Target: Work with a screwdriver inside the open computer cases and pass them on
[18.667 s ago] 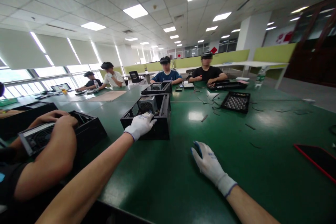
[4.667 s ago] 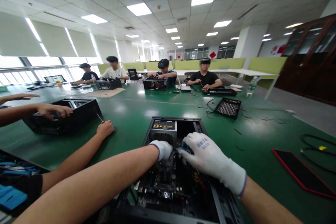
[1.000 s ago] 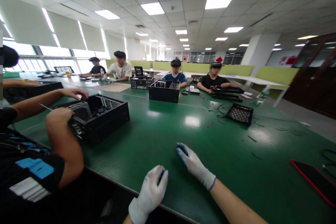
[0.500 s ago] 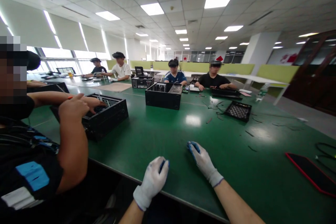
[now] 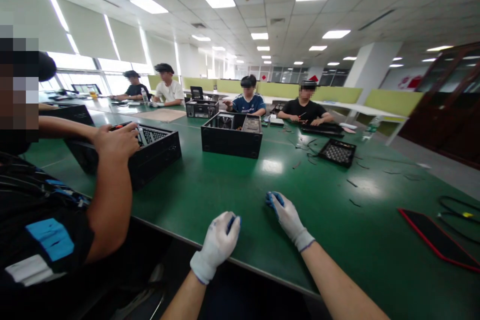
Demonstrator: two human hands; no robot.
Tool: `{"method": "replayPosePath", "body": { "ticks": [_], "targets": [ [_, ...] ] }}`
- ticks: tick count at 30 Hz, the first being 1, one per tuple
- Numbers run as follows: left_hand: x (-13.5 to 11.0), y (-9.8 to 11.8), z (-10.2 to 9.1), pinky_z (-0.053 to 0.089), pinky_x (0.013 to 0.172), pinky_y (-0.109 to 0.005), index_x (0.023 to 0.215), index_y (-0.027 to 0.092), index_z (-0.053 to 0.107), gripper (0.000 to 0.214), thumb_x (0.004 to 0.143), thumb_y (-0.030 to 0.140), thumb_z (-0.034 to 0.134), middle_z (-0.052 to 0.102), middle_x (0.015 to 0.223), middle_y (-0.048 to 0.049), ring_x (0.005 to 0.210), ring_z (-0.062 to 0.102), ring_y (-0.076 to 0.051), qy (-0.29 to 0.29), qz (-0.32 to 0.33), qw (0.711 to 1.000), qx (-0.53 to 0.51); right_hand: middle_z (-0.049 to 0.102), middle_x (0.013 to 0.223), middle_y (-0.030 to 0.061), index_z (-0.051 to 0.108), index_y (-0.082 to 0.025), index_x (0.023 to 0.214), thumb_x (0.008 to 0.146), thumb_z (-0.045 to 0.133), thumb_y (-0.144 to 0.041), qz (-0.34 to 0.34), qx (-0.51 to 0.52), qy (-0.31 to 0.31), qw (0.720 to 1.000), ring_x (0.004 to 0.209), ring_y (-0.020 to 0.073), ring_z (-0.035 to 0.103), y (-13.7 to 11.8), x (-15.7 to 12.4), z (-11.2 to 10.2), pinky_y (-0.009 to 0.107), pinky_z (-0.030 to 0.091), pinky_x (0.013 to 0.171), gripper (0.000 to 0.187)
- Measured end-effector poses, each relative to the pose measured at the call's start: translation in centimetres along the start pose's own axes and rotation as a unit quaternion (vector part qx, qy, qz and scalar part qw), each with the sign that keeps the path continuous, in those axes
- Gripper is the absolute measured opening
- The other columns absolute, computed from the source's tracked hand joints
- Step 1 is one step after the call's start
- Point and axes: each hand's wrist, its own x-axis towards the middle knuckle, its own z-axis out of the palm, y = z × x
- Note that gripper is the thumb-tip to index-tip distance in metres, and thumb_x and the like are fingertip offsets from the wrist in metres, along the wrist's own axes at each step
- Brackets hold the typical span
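My left hand [image 5: 219, 239], in a white work glove with a blue palm, rests by the near edge of the green table [image 5: 168, 205]. Its fingers are curled in, the thumb lying against them, and nothing shows in it. A little farther forward lies my right hand [image 5: 288, 216], gloved the same way. Its fingers are bent together over the tabletop, with no object visible in them. The hands are apart from each other. Closest in front of them is a black computer case [image 5: 230, 141] with its top side uncovered and a fan inside.
A co-worker's arm [image 5: 112, 200] at my left reaches over another open case [image 5: 157, 160]. To the right lie a red-edged black panel [image 5: 437, 235], a black cable [image 5: 455, 227], a perforated black tray [image 5: 337, 152] and several dark strips. More people sit across the table.
The view has tilted slightly downward. The co-worker's hand on the left has moved right over the case. My hands keep their curled pose on the table.
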Motion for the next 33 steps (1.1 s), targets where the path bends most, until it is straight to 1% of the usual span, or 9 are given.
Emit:
{"method": "replayPosePath", "body": {
  "ticks": [3,8,12,14,16,20,24,28,33],
  "targets": [
    [-0.2,-0.2,0.1,0.054,0.078,-0.033,0.090,0.021,0.060,0.027,0.104,0.038,0.044,0.067,0.084,-0.0047,0.079,0.066,-0.019,0.004,0.003,1.000,0.002,0.075,0.098,0.0072,0.071,-0.021,0.104,0.089,0.050,-0.070,0.003,-0.001,-0.011,1.000,0.095,0.0241,0.068,0.2,0.0,-0.1,0.038,0.053,0.090,0.056],
    [-1.0,-0.8,0.3,0.057,0.086,-0.035,0.105,0.021,0.062,0.021,0.103,0.035,0.046,0.071,0.097,-0.0073,0.091,0.069,-0.020,0.038,0.046,0.998,0.029,0.075,0.104,0.0076,0.070,-0.022,0.105,0.091,0.051,-0.067,0.009,0.000,-0.025,1.000,0.099,0.0249,0.068,-0.2,-0.3,-0.4,0.038,0.052,0.094,0.051],
    [-1.7,-0.7,0.3,0.058,0.088,-0.035,0.111,0.021,0.061,0.018,0.102,0.032,0.050,0.071,0.103,-0.0083,0.096,0.071,-0.021,0.055,0.064,0.996,0.043,0.074,0.110,0.0087,0.069,-0.022,0.111,0.092,0.050,-0.067,0.030,0.000,-0.036,0.999,0.104,0.0259,0.067,-0.7,-0.4,-0.6,0.039,0.051,0.097,0.053],
    [-1.8,-0.5,0.2,0.058,0.088,-0.035,0.111,0.021,0.060,0.017,0.102,0.032,0.050,0.071,0.101,-0.0073,0.093,0.071,-0.020,0.050,0.055,0.997,0.030,0.073,0.115,0.0102,0.069,-0.021,0.115,0.092,0.049,-0.068,0.037,-0.009,-0.039,0.999,0.108,0.0274,0.066,-1.0,-0.4,-0.6,0.042,0.050,0.099,0.056],
    [-1.9,-0.3,0.0,0.058,0.085,-0.033,0.109,0.022,0.059,0.016,0.103,0.033,0.048,0.070,0.098,-0.0059,0.089,0.070,-0.019,0.032,0.030,0.999,0.017,0.072,0.119,0.0115,0.069,-0.020,0.117,0.091,0.049,-0.069,0.043,-0.020,-0.041,0.998,0.111,0.0289,0.066,-1.3,-0.5,-0.7,0.044,0.048,0.101,0.060],
    [-1.7,0.0,-0.2,0.058,0.082,-0.033,0.111,0.023,0.059,0.021,0.104,0.036,0.045,0.070,0.102,-0.0076,0.092,0.070,-0.020,0.026,0.008,0.999,0.018,0.072,0.121,0.0128,0.070,-0.020,0.117,0.090,0.046,-0.071,0.041,-0.034,-0.045,0.998,0.114,0.0299,0.065,-1.9,-0.5,-0.8,0.045,0.047,0.104,0.063],
    [-1.2,0.5,-0.6,0.057,0.072,-0.029,0.100,0.024,0.059,0.021,0.105,0.033,0.041,0.066,0.086,-0.0035,0.077,0.068,-0.017,-0.016,-0.015,1.000,-0.012,0.071,0.123,0.0133,0.069,-0.019,0.119,0.091,0.044,-0.071,0.042,-0.048,-0.048,0.997,0.116,0.0299,0.064,-2.1,-0.6,-0.8,0.046,0.046,0.106,0.064],
    [-1.0,0.9,-0.9,0.058,0.080,-0.031,0.108,0.024,0.060,0.021,0.105,0.031,0.040,0.069,0.097,-0.0055,0.086,0.070,-0.018,0.002,-0.012,1.000,-0.008,0.071,0.124,0.0129,0.070,-0.020,0.117,0.091,0.045,-0.070,0.034,-0.053,-0.043,0.997,0.117,0.0297,0.064,-2.0,-0.6,-0.8,0.045,0.046,0.107,0.062],
    [-0.7,1.3,-1.6,0.059,0.082,-0.029,0.111,0.025,0.059,0.022,0.105,0.026,0.038,0.070,0.100,-0.0048,0.092,0.070,-0.018,-0.019,-0.029,0.999,-0.025,0.070,0.125,0.0133,0.069,-0.019,0.120,0.092,0.044,-0.069,0.039,-0.059,-0.044,0.997,0.119,0.0294,0.063,-1.9,-0.7,-0.8,0.045,0.045,0.109,0.062]
  ]
}}
